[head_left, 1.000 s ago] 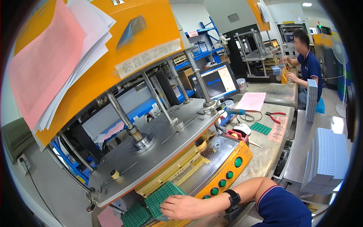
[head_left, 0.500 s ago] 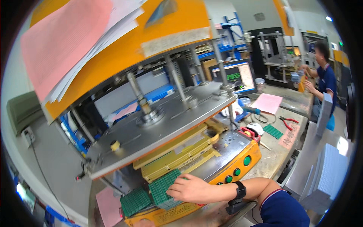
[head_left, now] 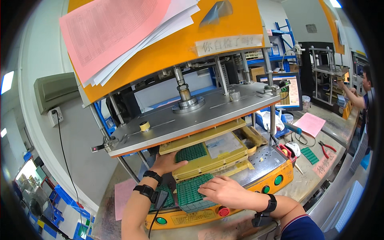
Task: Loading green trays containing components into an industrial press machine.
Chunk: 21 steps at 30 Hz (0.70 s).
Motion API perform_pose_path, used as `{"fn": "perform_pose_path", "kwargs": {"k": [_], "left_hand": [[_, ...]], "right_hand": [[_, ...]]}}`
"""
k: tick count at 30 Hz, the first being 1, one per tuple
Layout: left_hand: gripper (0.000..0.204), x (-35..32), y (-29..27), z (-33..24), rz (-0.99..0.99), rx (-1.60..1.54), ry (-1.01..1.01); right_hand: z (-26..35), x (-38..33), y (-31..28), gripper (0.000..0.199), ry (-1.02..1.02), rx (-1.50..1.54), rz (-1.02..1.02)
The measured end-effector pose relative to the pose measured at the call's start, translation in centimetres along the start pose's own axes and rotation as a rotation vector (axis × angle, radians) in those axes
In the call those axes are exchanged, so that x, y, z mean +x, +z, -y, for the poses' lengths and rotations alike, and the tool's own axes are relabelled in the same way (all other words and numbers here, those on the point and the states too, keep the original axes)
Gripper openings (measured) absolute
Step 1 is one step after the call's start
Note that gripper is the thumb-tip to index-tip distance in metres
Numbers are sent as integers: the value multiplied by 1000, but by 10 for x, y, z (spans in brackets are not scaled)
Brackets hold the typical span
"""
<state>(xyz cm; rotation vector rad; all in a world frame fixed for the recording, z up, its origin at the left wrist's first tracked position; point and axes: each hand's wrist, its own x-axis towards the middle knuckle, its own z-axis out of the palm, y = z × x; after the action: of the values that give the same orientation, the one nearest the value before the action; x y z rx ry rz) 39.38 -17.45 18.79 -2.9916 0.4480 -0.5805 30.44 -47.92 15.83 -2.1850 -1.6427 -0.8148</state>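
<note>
My left hand (head_left: 166, 163) is at the left edge of the yellow fixture (head_left: 210, 162) on the press. Its thumb and fingers are spread apart beside a green circuit board panel (head_left: 191, 152) lying in the fixture. In front of the fixture is a stack of green circuit board panels (head_left: 192, 198). My right hand (head_left: 224, 191) has its fingers curled over the right edge of that stack, at the top panels; its fingertips are partly hidden. More green panels (head_left: 165, 195) lie left of the stack, partly behind my left wrist.
Above the fixture hangs the press's grey plate (head_left: 160, 130) on metal columns. Green buttons (head_left: 278, 180) and a red button (head_left: 223, 211) line the orange front. To the right lie red-handled pliers (head_left: 327, 149), a single green panel (head_left: 309, 156) and pink paper (head_left: 309, 124). A person works far right.
My left hand has come into view at the fixture, where a green panel now shows. My right hand stays at the stack. The view has shifted, moving the scene rightward.
</note>
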Motion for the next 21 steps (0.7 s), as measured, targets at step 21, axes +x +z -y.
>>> {"fn": "perform_pose_path", "kwargs": {"k": [21], "left_hand": [[76,-207,-34,27,-139,-360,-228]], "right_hand": [[-35,12,6,34,129,170,-193]]}}
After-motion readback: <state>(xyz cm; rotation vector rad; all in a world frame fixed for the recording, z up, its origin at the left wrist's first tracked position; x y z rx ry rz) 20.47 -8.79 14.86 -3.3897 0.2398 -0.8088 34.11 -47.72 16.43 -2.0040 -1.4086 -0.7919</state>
